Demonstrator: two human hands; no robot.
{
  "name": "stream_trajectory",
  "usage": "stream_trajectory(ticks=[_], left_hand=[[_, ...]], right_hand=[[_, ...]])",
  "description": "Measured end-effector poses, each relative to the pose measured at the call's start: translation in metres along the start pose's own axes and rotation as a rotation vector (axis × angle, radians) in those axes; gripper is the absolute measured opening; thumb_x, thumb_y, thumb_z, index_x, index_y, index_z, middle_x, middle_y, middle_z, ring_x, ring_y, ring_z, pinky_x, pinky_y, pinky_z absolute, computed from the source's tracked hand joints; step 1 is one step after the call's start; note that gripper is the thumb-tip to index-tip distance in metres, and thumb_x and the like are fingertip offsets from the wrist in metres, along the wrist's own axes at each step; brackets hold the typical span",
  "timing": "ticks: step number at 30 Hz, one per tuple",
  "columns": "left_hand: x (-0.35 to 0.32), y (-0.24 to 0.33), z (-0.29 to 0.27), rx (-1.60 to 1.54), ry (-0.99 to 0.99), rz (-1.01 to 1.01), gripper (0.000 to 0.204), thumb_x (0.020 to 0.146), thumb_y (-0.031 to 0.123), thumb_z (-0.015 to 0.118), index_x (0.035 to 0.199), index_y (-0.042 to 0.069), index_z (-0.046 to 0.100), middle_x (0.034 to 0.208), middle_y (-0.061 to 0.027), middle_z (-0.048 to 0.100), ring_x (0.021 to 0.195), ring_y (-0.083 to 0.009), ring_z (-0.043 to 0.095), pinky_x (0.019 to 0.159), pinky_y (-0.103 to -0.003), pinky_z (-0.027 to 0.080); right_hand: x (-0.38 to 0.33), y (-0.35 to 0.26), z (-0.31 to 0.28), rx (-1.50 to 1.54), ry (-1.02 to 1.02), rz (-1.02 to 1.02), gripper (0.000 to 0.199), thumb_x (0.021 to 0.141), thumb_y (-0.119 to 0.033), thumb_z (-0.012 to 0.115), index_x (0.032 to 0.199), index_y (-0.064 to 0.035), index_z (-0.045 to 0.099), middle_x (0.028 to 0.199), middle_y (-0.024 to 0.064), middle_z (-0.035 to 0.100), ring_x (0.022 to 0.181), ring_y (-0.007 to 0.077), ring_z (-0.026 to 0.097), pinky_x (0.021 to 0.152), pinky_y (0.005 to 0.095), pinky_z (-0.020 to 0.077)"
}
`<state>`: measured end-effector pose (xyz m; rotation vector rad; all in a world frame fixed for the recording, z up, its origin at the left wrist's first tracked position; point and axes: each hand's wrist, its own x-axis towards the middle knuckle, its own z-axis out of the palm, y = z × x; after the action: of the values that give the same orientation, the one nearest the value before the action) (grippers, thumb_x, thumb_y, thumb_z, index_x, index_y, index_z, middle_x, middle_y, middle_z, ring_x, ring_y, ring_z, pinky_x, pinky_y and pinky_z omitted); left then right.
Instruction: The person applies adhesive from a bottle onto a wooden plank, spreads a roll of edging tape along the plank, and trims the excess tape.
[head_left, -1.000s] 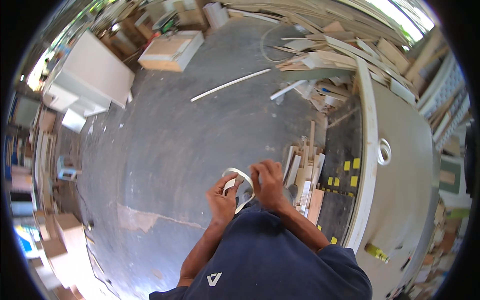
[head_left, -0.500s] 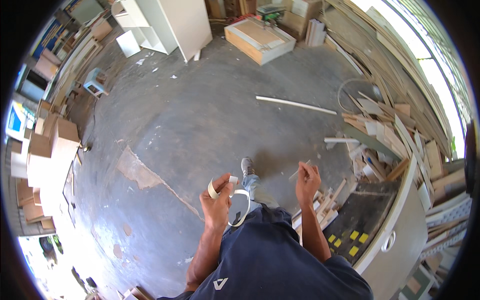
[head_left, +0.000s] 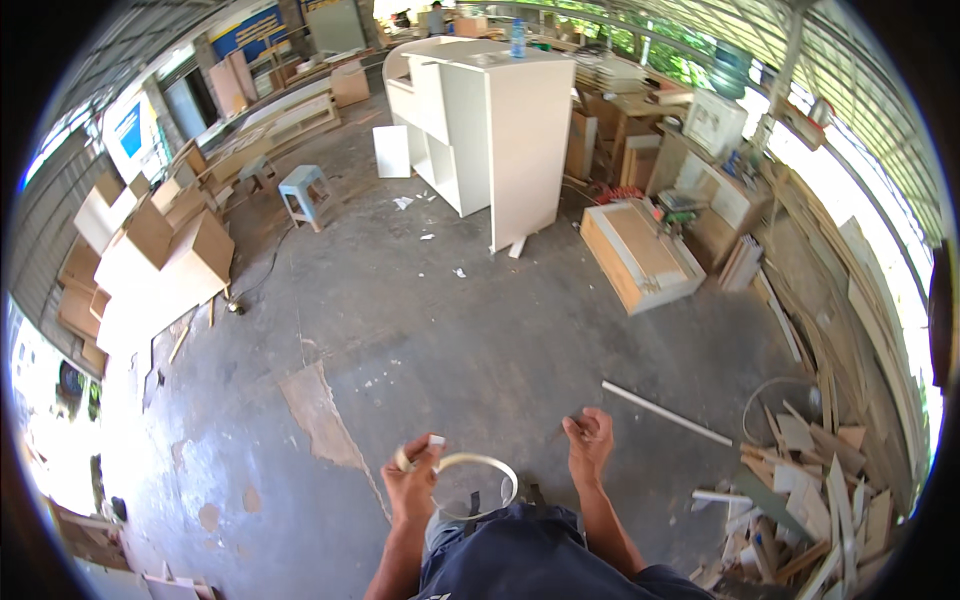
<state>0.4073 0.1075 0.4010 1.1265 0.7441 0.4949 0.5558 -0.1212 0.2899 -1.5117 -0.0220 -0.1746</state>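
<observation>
My left hand (head_left: 410, 490) is closed on a narrow cream strip (head_left: 492, 463), which looks like edge banding. The strip bends into a wide loop that hangs to the right of the hand, in front of my body. A small white end piece (head_left: 437, 440) pokes out at my left fingertips. My right hand (head_left: 590, 447) is held up apart from the strip, thumb and fingers pinched together. Something thin and faint shows by its fingertips, too blurred to name.
Ahead stands a tall white cabinet (head_left: 530, 150). A blue stool (head_left: 303, 192) is left of it, a wooden box (head_left: 640, 255) to its right. One white strip (head_left: 667, 412) lies on the floor. Scrap wood (head_left: 810, 490) is heaped at right, pale boxes (head_left: 190, 255) at left.
The view has lifted, bringing the cabinet and roof into sight and moving my hands lower in the picture. My left hand still grips the cream strip; its loop has swung wider to the right.
</observation>
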Motion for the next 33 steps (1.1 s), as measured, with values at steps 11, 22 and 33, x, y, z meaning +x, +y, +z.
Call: stream_trajectory(ticks=[11, 22, 33], left_hand=[[0.210, 0.126, -0.032, -0.448, 0.179, 0.076, 0.031, 0.094, 0.012, 0.065, 0.120, -0.005, 0.067, 0.090, -0.0049, 0.071, 0.043, -0.0023, 0.032, 0.044, -0.022, 0.029], [0.456, 0.211, -0.066, -0.394, 0.090, 0.079, 0.038, 0.094, 0.012, 0.066, 0.127, -0.007, 0.061, 0.094, -0.0077, 0.072, 0.042, -0.0018, 0.033, 0.044, -0.022, 0.030], [0.691, 0.243, -0.042, -0.316, 0.010, 0.151, 0.030, 0.094, 0.010, 0.066, 0.119, -0.006, 0.066, 0.077, -0.0065, 0.070, 0.039, -0.0026, 0.034, 0.042, -0.022, 0.031]], right_hand=[[0.155, -0.006, 0.285, 0.117, -0.291, 0.065, 0.039, 0.090, -0.005, 0.073, 0.121, 0.0022, 0.051, 0.089, 0.0084, 0.069, 0.080, 0.0118, 0.062, 0.070, 0.0236, 0.0463], [0.247, 0.041, 0.454, 0.167, -0.035, 0.130, 0.035, 0.087, -0.004, 0.075, 0.117, 0.0040, 0.058, 0.089, 0.0090, 0.073, 0.077, 0.0096, 0.061, 0.063, 0.0232, 0.0425], [0.403, 0.076, 0.605, 0.219, 0.151, 0.158, 0.032, 0.085, -0.002, 0.074, 0.114, 0.0052, 0.062, 0.091, 0.0085, 0.071, 0.074, 0.0108, 0.061, 0.062, 0.0240, 0.0427]])
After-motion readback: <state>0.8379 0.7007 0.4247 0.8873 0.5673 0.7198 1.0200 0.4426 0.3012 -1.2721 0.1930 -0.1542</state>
